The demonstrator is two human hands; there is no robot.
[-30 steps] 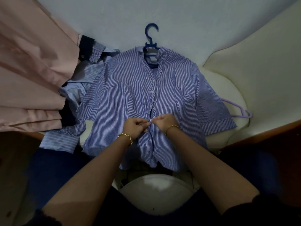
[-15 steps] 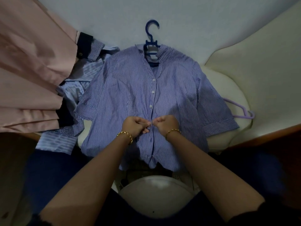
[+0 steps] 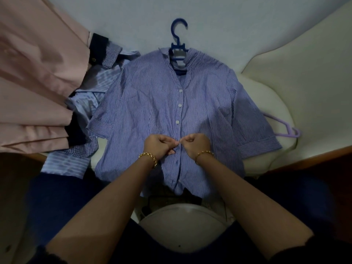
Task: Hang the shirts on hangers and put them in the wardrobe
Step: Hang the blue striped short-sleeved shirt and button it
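left hand [image 3: 158, 146] and right hand [image 3: 196, 144] closer together, fingers [image 3: 187, 141] now covering the button

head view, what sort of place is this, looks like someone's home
Probably a bedroom at home, though no wardrobe shows. A striped shirt on a blue hanger lies flat on a pale sheet, a heap of shirts lies at its left, and a cream cushion sits at the right.

Illumination is dim, cool and diffuse. The striped shirt [image 3: 152, 103] is the best-lit and sharpest zone; its individual stripes resolve. The pale surface [image 3: 123, 20] above the shirt is evenly lit. Below the shirt, the forearms [image 3: 106, 206] and the bottom corners of the frame sink into heavy shadow with little detail. Wide-angle distortion curves edges left and right of the shirt, and the periphery is soft.
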